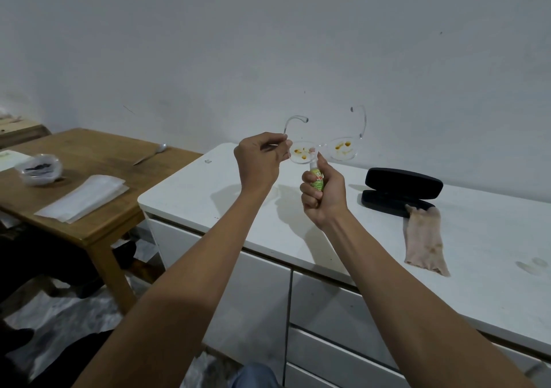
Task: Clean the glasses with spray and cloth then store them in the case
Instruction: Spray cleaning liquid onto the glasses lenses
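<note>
Two bare forearms reach from the near edge toward the middle of the scene, over a white tabletop (pixel 492 238) with drawers below it. The right hand (pixel 323 192) is wrapped around a small spray bottle (pixel 316 179), fingers curled round its green-labelled body, with the index finger up on the nozzle top. The bottle stands upright, its top just under the left lens of the glasses (pixel 323 149).

The left hand (pixel 258 161) holds the glasses up in the air above the far part of the tabletop, pinching the frame at its left end, where the temple joins the lens, between thumb and fingers (pixel 286 143). The glasses are clear-framed with both temples unfolded and pointing away toward the wall. Both lenses carry yellow-brown smears. The right lens and its temple stick out free to the right of both hands.

On the tabletop to the right, well apart from the hands, lies a black case (pixel 401 191), open, lid raised at the far side. A beige cloth (pixel 423 238) lies just near of it, its far end touching or overlapping the case's lower half.

To the left stands a wooden table (pixel 98 229) with a clear bowl (pixel 38 168), a pale folded sheet (pixel 85 198) and a spoon (pixel 150 155).
</note>
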